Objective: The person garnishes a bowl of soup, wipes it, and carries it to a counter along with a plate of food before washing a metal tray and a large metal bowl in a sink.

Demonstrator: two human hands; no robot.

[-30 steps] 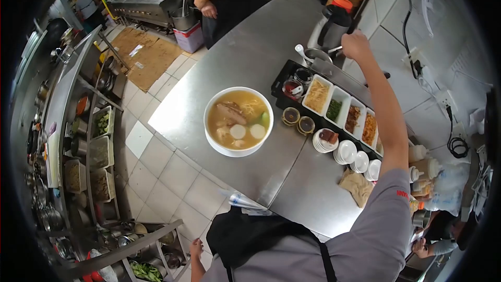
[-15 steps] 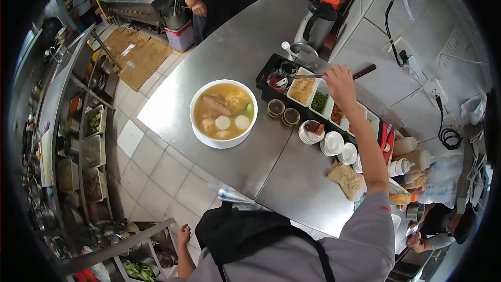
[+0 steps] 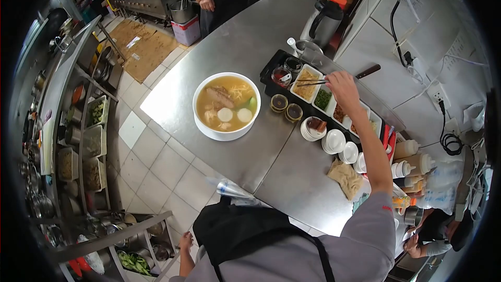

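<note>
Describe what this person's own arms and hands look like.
The left hand and right hand are bare, without gloves. The right arm wears a short grey fabric sleeve with a small red marking near its hem.

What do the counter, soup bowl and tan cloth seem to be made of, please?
Counter: satiny metal, probably stainless steel, by its grey sheen. Soup bowl: smooth white ceramic or melamine; its even rim fits either. Tan cloth: likely matte fabric, by its soft creases.
</note>
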